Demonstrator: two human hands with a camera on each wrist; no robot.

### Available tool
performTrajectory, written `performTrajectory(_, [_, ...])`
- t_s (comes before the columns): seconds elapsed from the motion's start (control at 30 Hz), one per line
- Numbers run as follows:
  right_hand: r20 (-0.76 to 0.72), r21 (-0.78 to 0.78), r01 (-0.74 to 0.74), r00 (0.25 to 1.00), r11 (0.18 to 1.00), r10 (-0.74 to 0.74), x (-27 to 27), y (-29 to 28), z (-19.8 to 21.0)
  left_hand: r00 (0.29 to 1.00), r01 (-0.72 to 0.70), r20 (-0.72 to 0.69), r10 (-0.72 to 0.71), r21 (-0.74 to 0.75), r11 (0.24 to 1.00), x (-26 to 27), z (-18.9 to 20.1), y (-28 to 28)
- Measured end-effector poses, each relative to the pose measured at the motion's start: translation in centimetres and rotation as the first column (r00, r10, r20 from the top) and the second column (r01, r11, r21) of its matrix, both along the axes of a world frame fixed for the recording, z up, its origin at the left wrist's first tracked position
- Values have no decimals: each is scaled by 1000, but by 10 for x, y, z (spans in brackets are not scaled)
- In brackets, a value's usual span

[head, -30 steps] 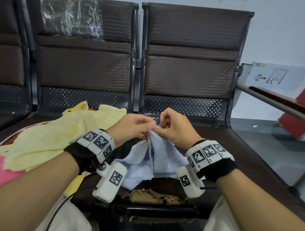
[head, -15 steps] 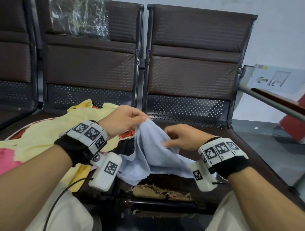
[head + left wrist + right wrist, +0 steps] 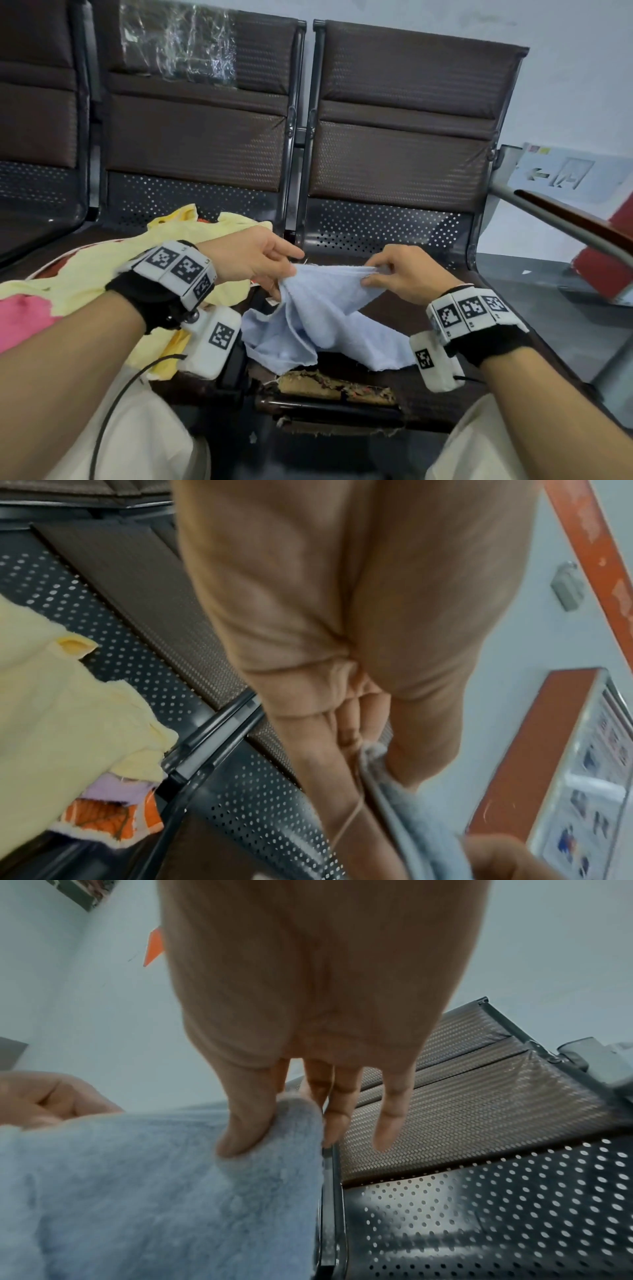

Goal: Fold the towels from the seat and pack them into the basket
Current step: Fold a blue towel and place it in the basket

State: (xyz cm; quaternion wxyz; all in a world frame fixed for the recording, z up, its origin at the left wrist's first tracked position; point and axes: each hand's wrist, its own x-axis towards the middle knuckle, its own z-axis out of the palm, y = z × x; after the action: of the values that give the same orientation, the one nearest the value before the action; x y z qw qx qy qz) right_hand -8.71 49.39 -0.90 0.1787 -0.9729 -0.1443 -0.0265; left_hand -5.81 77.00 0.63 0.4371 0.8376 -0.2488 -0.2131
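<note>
A light blue towel (image 3: pixel 322 318) hangs over the brown seat (image 3: pixel 428 308) in front of me, its top edge stretched between both hands. My left hand (image 3: pixel 274 267) pinches the left end of that edge. My right hand (image 3: pixel 387 274) pinches the right end; in the right wrist view the thumb (image 3: pixel 243 1137) presses the blue towel (image 3: pixel 154 1191) while the other fingers point out straight. The left wrist view shows the blue towel (image 3: pixel 411 804) held between thumb and fingers. A yellow towel (image 3: pixel 102 270) and a pink towel (image 3: pixel 24 318) lie heaped on the seat to the left. No basket is in view.
The seat's front edge is torn, with padding showing (image 3: pixel 325 383). A metal armrest (image 3: pixel 565 219) runs along the right. An orange patterned cloth (image 3: pixel 113 821) lies under the yellow pile. Plastic wrap (image 3: pixel 178 44) covers the left backrest. My knees are at the bottom.
My hands were together on one bunched point of the blue towel; they have moved apart, the right hand sliding right, so the top edge is now stretched out between them.
</note>
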Motion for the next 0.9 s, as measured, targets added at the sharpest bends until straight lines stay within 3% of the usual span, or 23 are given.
performTrajectory(0.1, [18,0,-4,1000,1000,4,-2,1,0,978,54,188,-92,201,978,-8,1,-7])
performTrajectory(0.17, [19,22,16,1000,1000,-16,-3,3,1,942,-66,334,-13,225,972,-10,0,-14])
performTrajectory(0.27, [11,187,88,996,978,-92,-6,8,5,885,-261,415,212,64,963,-13,1,-26])
performTrajectory(0.4, [143,506,124,964,854,-224,-10,20,32,811,-501,274,518,-133,855,-20,19,-42])
performTrajectory(0.47, [220,578,106,935,809,-279,-9,24,53,770,-521,266,580,-263,812,-23,33,-46])
performTrajectory(0.57, [342,612,87,867,786,-362,-10,26,89,762,-341,415,496,-393,854,-32,54,-44])
performTrajectory(0.7, [453,587,121,770,801,-449,-14,20,124,784,-142,586,207,-157,977,-39,90,-32])
performTrajectory(0.8, [497,507,177,740,843,-454,-14,15,134,719,-151,690,85,36,988,-33,108,-30])
performTrajectory(0.9, [478,415,218,774,883,-416,-11,7,138,700,-201,709,83,84,976,-19,114,-28])
